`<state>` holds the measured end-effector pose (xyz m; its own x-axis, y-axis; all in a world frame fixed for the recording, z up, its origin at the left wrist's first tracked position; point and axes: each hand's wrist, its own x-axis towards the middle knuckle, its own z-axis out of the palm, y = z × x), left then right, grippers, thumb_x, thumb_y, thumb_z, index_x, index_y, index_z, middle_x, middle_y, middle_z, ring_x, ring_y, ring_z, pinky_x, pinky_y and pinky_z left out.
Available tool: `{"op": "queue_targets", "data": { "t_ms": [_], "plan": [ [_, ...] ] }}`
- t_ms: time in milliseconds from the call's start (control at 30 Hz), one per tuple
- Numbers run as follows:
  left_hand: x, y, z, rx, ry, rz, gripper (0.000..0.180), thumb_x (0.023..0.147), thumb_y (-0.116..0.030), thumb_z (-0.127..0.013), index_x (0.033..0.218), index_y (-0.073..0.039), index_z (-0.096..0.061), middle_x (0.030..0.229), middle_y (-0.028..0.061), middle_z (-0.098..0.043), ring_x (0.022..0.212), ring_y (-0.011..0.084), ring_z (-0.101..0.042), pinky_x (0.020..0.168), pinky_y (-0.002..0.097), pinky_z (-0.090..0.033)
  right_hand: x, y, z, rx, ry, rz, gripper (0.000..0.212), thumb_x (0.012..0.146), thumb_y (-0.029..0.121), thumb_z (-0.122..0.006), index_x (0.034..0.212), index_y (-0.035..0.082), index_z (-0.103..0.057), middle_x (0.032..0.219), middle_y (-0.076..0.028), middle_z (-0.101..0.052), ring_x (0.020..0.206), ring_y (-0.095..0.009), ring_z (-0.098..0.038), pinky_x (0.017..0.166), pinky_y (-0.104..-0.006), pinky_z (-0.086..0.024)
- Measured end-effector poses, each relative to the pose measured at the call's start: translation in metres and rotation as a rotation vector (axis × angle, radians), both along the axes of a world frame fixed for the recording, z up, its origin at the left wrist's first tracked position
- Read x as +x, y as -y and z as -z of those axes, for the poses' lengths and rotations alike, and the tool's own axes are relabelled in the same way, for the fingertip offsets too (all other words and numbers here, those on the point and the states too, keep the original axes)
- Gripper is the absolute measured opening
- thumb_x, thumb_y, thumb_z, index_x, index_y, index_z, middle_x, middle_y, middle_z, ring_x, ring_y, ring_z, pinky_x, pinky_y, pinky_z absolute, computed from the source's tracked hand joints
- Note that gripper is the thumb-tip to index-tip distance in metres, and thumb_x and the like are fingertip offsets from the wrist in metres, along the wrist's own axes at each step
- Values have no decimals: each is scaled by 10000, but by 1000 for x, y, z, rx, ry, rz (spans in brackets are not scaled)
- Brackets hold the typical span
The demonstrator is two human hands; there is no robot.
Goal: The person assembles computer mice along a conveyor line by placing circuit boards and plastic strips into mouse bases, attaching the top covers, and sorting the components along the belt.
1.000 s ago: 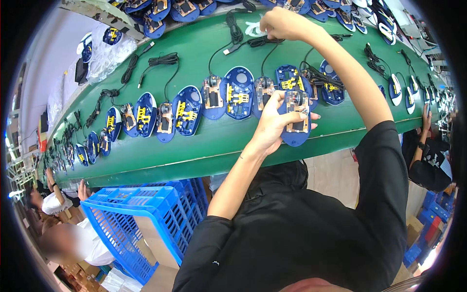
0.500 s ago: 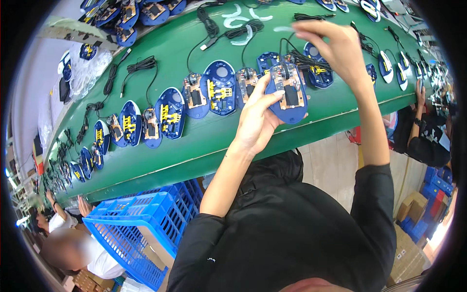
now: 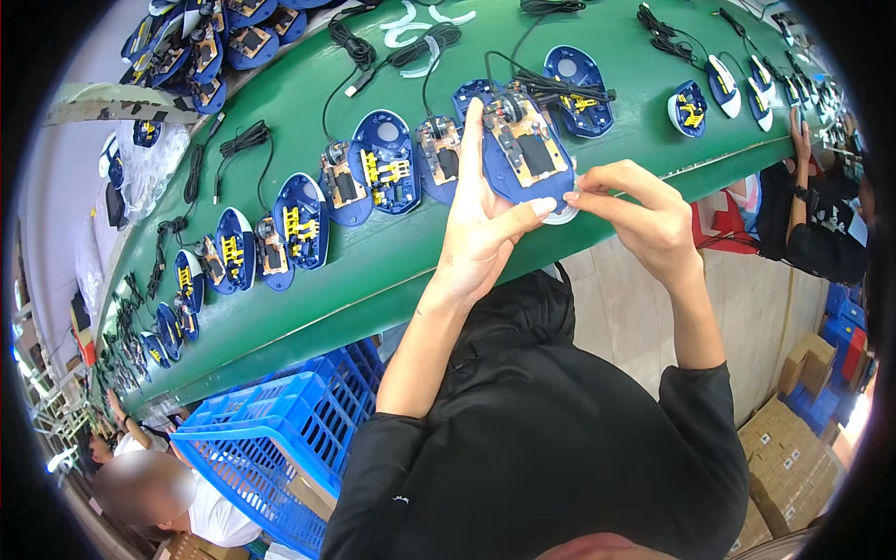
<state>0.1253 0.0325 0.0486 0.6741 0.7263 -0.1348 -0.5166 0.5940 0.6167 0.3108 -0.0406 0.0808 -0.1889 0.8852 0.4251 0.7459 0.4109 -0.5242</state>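
My left hand (image 3: 490, 224) grips a dark blue mouse base (image 3: 558, 193) carrying a brown circuit board (image 3: 527, 145), tilted above the belt. Its black cable (image 3: 565, 89) trails from the far end. My right hand (image 3: 644, 210) is closed in a pinch at the near right edge of this base. There, a curved whitish strip (image 3: 560, 217) shows along the rim, partly hidden by fingers. Behind the held part stands an open blue shell (image 3: 577, 70) with yellow pieces inside. Several similar curved strips (image 3: 429, 58) lie farther back on the belt.
On the green belt (image 3: 373, 266), opened mouse halves (image 3: 381, 149) with coiled cables (image 3: 350, 42) run left and right. More blue parts are piled (image 3: 252, 42) at the far left. A blue crate (image 3: 308, 401) stands at the near edge. Other people work at both sides.
My right hand has come down from the far side of the belt to the mouse base's near edge. A whitish strip now shows there, and the one formerly near my fingers is gone from the belt.
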Motion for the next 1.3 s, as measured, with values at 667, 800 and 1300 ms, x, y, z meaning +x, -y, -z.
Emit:
{"op": "queue_targets", "data": {
  "t_ms": [667,800,1300],
  "plan": [
    [-5,-2,9,8,21,-33,1059,796,146,-614,1565,-140,55,1486,146,-368,1311,250,-461,1078,384,-410,-21,2,16,153,58,90,265,661,-40,-699,924,-69,-701,947,-159,-651,822,-291,-670,682,-335,-559],
    [-8,-3,12,1,12,-63,1065,795,134,-631,1565,-138,53,1497,145,-357,1319,250,-454,1081,387,-407,-43,8,11,-259,-678,414,260,792,-28,-720,1050,-43,-692,995,-140,-673,849,-198,-680,722,-291,-564],
    [-7,-14,19,27,-211,-67,933,860,104,-606,1567,-130,-44,1402,183,-480,1173,245,-587,948,344,-534,-59,-9,47,-443,-1312,636,250,838,38,-750,1038,-87,-667,885,-141,-720,727,-126,-688,645,-219,-565]
  ]
}}
